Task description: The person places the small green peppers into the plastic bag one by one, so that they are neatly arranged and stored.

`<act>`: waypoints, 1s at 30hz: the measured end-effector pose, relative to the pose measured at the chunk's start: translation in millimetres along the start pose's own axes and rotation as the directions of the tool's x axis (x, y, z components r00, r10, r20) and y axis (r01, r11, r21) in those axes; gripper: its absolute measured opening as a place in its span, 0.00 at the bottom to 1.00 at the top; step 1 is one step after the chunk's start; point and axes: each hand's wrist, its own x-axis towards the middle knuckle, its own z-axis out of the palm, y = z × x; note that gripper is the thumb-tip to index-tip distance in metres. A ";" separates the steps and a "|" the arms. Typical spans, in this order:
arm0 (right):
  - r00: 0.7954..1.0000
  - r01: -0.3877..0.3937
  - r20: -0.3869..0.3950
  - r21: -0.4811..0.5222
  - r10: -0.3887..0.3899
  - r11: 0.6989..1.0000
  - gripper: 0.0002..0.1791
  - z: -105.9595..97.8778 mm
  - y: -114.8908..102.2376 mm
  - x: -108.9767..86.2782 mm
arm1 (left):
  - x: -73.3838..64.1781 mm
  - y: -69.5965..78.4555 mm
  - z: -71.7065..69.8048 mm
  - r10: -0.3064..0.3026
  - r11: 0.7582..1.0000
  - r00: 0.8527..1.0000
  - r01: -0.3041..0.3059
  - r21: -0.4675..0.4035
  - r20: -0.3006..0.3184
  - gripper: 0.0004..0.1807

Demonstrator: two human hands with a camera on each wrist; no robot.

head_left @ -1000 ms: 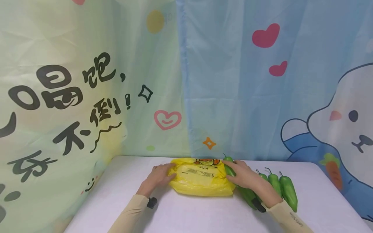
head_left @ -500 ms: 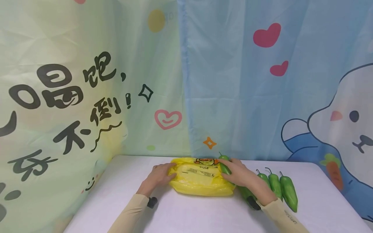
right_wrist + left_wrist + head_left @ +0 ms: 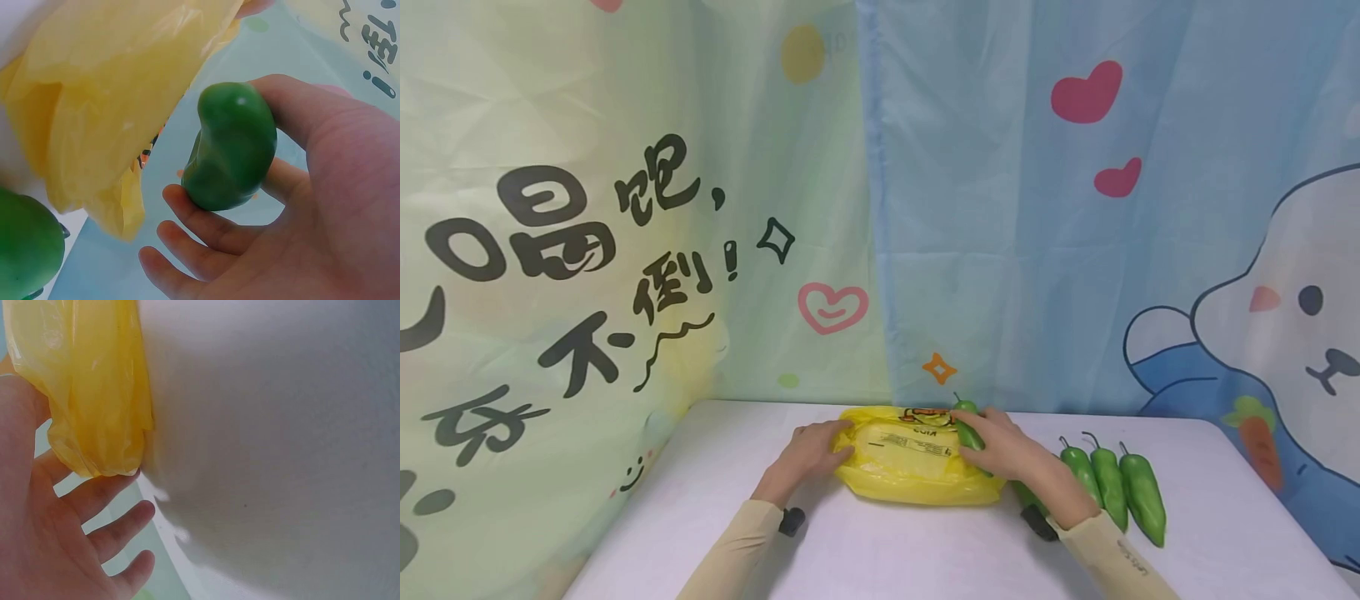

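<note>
Pepper (image 3: 968, 432) (green and glossy) is gripped in the right hand (image 3: 1006, 447) at the three o'clock end of a yellow plastic bag (image 3: 902, 471), whose nine o'clock end the left hand (image 3: 811, 450) loosely holds.

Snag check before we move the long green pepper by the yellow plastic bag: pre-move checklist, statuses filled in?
1. Right hand grips the long, glossy green pepper: ok.
2. Left hand touches the left end of the crinkled yellow plastic bag: ok.
3. Bag open at its right end: cannot tell, no opening shows plainly.
4. Held pepper apart from bag: cannot tell; the right wrist view shows a gap, the head view overlap.
5. Space by bag's right end free: not ok, another green pepper lies there, partly hidden.
6. Three other green peppers lying right of the bag: ok.
</note>
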 end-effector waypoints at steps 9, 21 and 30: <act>1.000 0.002 0.021 0.014 -0.002 1.000 0.34 -1.0 -7.9 1.9 | -0.9 -0.3 -0.4 0.000 1.000 1.000 0.000 -0.007 -0.007 0.27; 0.999 0.025 0.020 0.013 -0.025 1.000 0.34 5.9 -12.0 4.5 | -0.9 -1.9 1.3 -0.008 1.000 1.000 0.008 -0.010 -0.008 0.27; 0.999 -0.010 0.048 0.037 0.009 0.999 0.35 11.9 -17.4 8.7 | -1.0 -1.4 0.5 -0.003 1.000 1.000 0.003 -0.009 -0.005 0.27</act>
